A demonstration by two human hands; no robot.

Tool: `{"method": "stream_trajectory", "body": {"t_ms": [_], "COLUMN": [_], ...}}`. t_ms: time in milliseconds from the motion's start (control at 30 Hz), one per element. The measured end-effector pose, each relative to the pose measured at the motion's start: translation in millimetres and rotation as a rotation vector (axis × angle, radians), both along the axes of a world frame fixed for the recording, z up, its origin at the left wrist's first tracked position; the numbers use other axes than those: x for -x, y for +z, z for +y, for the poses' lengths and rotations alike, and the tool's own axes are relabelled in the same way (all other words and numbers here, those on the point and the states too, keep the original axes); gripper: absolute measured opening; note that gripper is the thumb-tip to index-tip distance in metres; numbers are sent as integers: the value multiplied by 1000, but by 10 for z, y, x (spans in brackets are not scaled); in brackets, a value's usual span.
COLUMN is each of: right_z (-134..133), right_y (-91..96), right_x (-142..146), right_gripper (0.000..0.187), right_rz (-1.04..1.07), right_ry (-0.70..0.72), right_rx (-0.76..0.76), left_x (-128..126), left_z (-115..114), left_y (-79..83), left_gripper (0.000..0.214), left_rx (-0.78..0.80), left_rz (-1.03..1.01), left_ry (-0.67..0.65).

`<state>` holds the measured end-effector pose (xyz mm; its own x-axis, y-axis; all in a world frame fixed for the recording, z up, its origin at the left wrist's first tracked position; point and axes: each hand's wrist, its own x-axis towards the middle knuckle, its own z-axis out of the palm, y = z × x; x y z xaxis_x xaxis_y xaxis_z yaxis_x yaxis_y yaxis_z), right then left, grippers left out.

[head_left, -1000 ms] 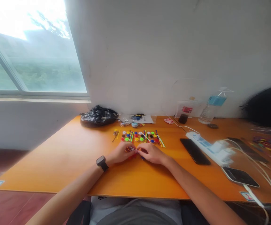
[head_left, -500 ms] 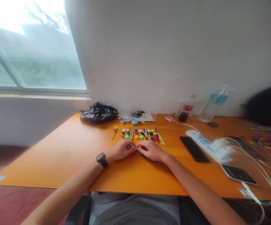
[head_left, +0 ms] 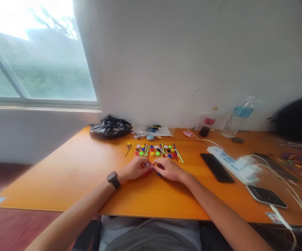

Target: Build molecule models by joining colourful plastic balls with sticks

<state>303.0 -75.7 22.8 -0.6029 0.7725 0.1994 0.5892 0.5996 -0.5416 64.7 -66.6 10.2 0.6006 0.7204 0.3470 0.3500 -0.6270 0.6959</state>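
My left hand point(head_left: 137, 167), with a black watch on its wrist, and my right hand point(head_left: 167, 168) meet just above the desk. Both are closed, fingertips pinching a thin white stick point(head_left: 148, 164) that runs between them; its exact kind is too small to make out. Small red and blue pieces show partly beneath the fingers, mostly hidden. Right beyond the hands lie groups of small round caps point(head_left: 155, 150) in white, yellow, red, blue, green and black. Thin coloured sticks point(head_left: 178, 153) lie between and beside these groups.
On the wooden desk point(head_left: 69, 174), a black plastic bag point(head_left: 110, 127) sits at the back left. To the right are a dark phone point(head_left: 216, 167), a white power strip point(head_left: 232, 164), a charging phone point(head_left: 266, 196) with cables, and a water bottle point(head_left: 236, 120).
The whole view has shifted very slightly. Both hands keep almost the same place and pinch, with the white stick still between them.
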Motion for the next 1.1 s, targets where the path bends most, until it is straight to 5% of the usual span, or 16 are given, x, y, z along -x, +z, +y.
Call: {"method": "stream_trajectory", "body": {"t_ms": [667, 1100], "right_z": [8, 16], "right_y": [-26, -49], "right_x": [-14, 34], "right_gripper": [20, 22], "right_rz": [44, 294], "right_ry": [-25, -18], "right_rx": [-45, -118], "left_x": [2, -21], "left_z": [30, -66], "left_y": [-71, 117], "left_gripper": [29, 49], "left_rx": [28, 206], "left_rz": [-41, -187], "left_ry": [26, 30]}}
